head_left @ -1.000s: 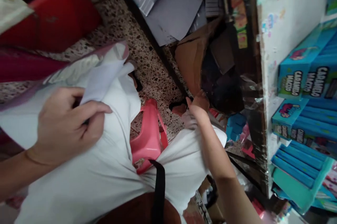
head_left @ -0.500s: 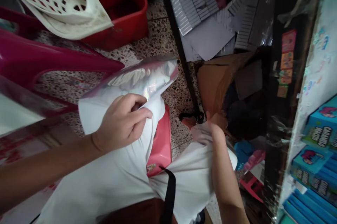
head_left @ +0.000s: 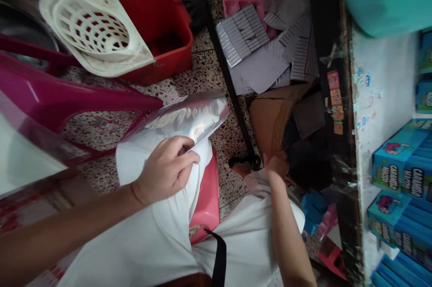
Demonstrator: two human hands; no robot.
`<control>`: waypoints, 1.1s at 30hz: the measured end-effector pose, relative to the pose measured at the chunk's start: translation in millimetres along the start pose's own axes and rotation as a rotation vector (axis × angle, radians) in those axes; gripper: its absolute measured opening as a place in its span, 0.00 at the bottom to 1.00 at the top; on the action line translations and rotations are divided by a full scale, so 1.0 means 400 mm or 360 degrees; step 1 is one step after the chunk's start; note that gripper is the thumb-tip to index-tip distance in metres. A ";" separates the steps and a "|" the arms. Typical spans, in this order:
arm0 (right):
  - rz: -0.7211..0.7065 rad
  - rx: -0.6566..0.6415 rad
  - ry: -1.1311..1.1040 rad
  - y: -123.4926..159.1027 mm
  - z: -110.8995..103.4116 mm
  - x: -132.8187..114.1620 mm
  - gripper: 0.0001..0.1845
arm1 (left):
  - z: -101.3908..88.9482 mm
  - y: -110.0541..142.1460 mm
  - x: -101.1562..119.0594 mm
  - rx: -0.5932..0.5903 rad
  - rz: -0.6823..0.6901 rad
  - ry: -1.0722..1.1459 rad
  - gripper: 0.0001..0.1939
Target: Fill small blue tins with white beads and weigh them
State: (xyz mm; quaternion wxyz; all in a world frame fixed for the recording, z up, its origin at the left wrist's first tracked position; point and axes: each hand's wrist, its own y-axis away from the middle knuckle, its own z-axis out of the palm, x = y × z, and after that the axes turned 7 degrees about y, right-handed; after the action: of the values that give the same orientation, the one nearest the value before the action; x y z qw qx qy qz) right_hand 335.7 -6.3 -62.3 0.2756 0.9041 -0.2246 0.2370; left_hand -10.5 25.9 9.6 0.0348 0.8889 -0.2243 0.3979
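My left hand point(head_left: 168, 165) is closed on the edge of a shiny silver sheet point(head_left: 189, 118) with a white layer point(head_left: 130, 161) under it. This sheet rests over my left knee, its far end above the floor. My right hand point(head_left: 277, 165) is down past my right knee, its fingers curled at the near edge of an open cardboard box point(head_left: 268, 116). Part of those fingers is hidden, and the box's inside is dark. Between my legs is a pink plastic stool point(head_left: 205, 199).
A red bucket point(head_left: 168, 60) with a white wringer point(head_left: 101, 57) stands at the upper left, above a magenta plastic chair point(head_left: 81, 91). Silver-striped cards point(head_left: 243, 33) lie beyond a dark metal bar point(head_left: 232, 89). Blue boxes point(head_left: 391, 165) fill the shelf at right.
The view has shifted, bringing more of the right-hand shelf and a teal object into sight. My left hand keeps its hold on the silver sheet; my right hand stays by the cardboard box.
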 end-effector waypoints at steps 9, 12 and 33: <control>0.0010 -0.0054 -0.0034 -0.017 -0.010 0.007 0.36 | -0.007 0.000 -0.009 0.0000 0.0015 0.0042 0.10; -0.0009 -0.0062 -0.0050 -0.023 -0.013 0.009 0.35 | -0.009 0.001 -0.008 -0.0013 -0.0025 0.0044 0.10; 0.0092 -0.0099 -0.0202 -0.038 -0.012 0.009 0.36 | -0.003 -0.002 -0.016 -0.0062 -0.0040 -0.0028 0.09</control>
State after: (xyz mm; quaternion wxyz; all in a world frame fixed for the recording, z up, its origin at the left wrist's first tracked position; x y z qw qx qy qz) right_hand 345.4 7.1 -62.9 0.2818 0.9015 -0.2749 0.1799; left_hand -14.5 29.2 5.9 0.0551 0.8943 -0.2212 0.3851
